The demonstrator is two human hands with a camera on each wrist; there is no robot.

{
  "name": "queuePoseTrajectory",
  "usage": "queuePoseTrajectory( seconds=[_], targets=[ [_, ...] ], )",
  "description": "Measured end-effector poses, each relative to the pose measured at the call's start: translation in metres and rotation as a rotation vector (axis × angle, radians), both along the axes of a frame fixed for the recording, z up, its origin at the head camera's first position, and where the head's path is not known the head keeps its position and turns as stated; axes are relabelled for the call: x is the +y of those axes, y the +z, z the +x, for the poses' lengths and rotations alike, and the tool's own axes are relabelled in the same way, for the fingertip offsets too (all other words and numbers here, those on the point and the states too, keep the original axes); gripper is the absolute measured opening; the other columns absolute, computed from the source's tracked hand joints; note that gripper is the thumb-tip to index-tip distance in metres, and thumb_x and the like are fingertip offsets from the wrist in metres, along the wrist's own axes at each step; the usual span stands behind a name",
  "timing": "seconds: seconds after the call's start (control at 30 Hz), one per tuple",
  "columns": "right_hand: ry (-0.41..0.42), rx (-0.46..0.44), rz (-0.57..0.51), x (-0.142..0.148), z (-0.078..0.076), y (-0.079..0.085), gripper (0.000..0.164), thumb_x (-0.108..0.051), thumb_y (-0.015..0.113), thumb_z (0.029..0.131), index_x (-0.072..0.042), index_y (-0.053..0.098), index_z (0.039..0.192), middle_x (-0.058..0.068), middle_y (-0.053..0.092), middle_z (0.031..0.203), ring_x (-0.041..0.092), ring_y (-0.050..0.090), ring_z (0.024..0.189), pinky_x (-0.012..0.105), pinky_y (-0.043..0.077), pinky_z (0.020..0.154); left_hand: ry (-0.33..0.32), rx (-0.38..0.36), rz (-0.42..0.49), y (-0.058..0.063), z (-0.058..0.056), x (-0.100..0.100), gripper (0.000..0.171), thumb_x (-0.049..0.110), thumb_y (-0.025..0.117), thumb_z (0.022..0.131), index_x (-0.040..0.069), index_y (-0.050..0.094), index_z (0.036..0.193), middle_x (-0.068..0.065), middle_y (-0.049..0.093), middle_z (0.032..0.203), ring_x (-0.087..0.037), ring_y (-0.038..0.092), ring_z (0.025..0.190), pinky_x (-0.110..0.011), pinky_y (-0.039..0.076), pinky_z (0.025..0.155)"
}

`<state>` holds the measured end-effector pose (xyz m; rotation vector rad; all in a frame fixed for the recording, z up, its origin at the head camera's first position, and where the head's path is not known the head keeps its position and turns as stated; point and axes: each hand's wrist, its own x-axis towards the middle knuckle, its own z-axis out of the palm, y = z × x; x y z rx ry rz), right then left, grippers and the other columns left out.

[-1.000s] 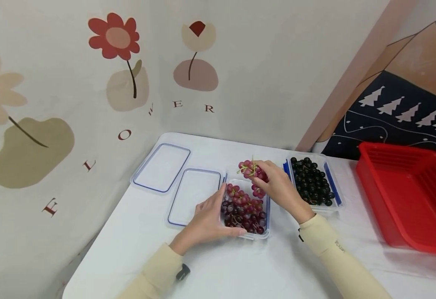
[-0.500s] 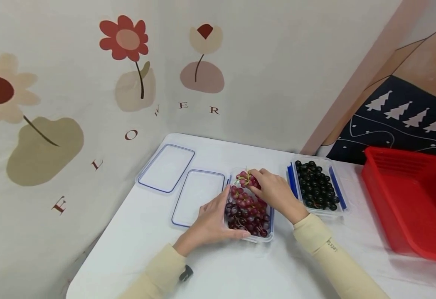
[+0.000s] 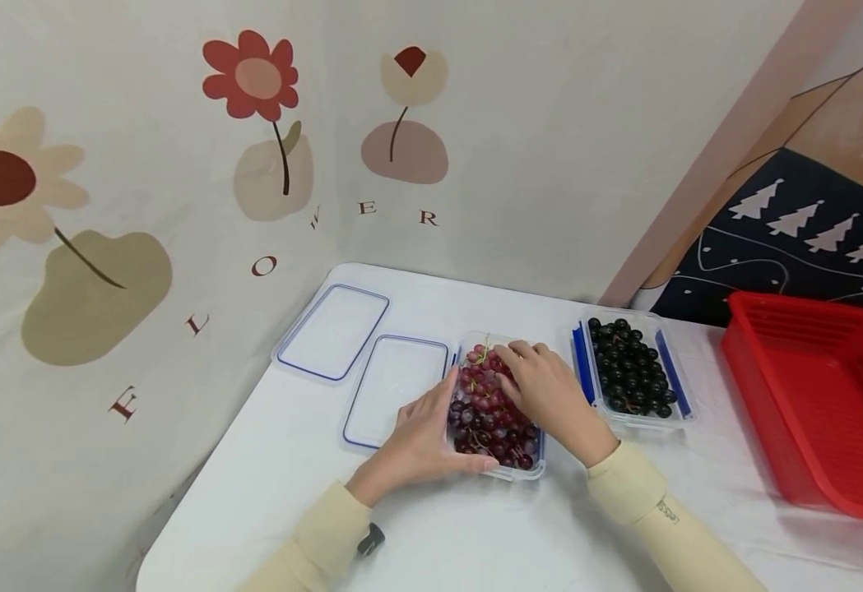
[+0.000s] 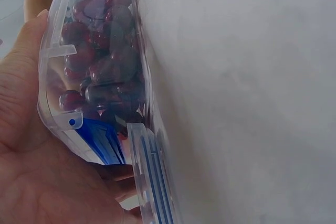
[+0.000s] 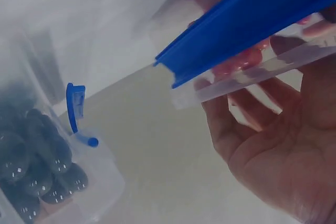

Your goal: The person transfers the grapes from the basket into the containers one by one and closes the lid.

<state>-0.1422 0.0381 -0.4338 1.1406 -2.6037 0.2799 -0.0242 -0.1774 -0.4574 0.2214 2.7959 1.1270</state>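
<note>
A clear plastic container with blue side flaps holds bunches of red and dark purple grapes. My left hand spans its near left corner, thumb along the near rim and straight fingers along the left wall. The left wrist view shows the palm against the container's corner, beside a hanging blue flap. My right hand reaches in over the right wall, bent fingers around a lighter red bunch with green stems at the far end. In the right wrist view, a raised blue flap partly covers those fingers.
Two clear lids with blue seals, a near lid and a far lid, lie to the left. A second container of black grapes stands to the right. Farther right is a red plastic basket. A printed cloth hangs behind the white table.
My right hand has lowered the light red bunch from above the container onto the other grapes inside. My left hand stays at the container's corner, and the head view has shifted slightly.
</note>
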Motion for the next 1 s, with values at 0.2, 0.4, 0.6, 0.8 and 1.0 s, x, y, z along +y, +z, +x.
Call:
queuePoseTrajectory(
  seconds=[0.2,0.4,0.6,0.8,1.0],
  targets=[
    [0.026,0.027,0.029,0.003,0.004,-0.006,0.035,-0.021,0.073,0.107,0.000,0.075,0.135,0.019,0.069,0.120,0.039,0.066,0.102,0.054,0.056,0.084,0.006,0.006,0.007,0.001,0.002,0.001,0.146,0.076,0.087,0.077,0.015,-0.001,0.177,-0.017,0.015,0.180,-0.040,0.023,0.162,-0.070,0.018,0.125],
    [-0.017,-0.147,-0.050,0.009,0.010,-0.016,0.043,-0.023,0.062,0.113,0.003,0.064,0.148,0.024,0.061,0.142,0.046,0.056,0.129,0.063,0.044,0.103,-0.001,-0.004,0.016,0.004,0.002,0.001,0.145,0.075,0.087,0.078,0.015,0.000,0.177,-0.016,0.015,0.180,-0.040,0.023,0.162,-0.069,0.017,0.125],
    [-0.051,-0.360,-0.239,0.014,0.036,-0.025,0.067,-0.038,0.058,0.114,0.001,0.040,0.166,0.026,0.027,0.174,0.047,0.020,0.161,0.074,0.018,0.122,-0.017,-0.023,-0.008,0.007,0.003,-0.004,0.143,0.073,0.087,0.080,0.014,-0.001,0.177,-0.017,0.014,0.180,-0.042,0.021,0.162,-0.070,0.017,0.124],
    [-0.041,-0.440,-0.262,0.019,0.062,-0.031,0.089,-0.048,0.066,0.108,0.004,0.028,0.169,0.023,0.014,0.179,0.046,0.005,0.164,0.077,0.014,0.121,-0.044,-0.020,-0.028,0.007,0.007,-0.012,0.142,0.071,0.087,0.081,0.014,-0.001,0.177,-0.020,0.014,0.180,-0.044,0.020,0.162,-0.072,0.018,0.124],
    [-0.098,-0.484,-0.223,0.034,0.079,-0.028,0.109,-0.065,0.066,0.103,-0.002,0.013,0.174,0.019,-0.001,0.182,0.038,-0.005,0.166,0.076,0.012,0.123,-0.079,0.035,-0.014,0.007,0.007,-0.015,0.134,0.066,0.087,0.084,0.015,0.006,0.177,-0.012,0.019,0.180,-0.039,0.023,0.163,-0.072,0.019,0.123]
  ],
)
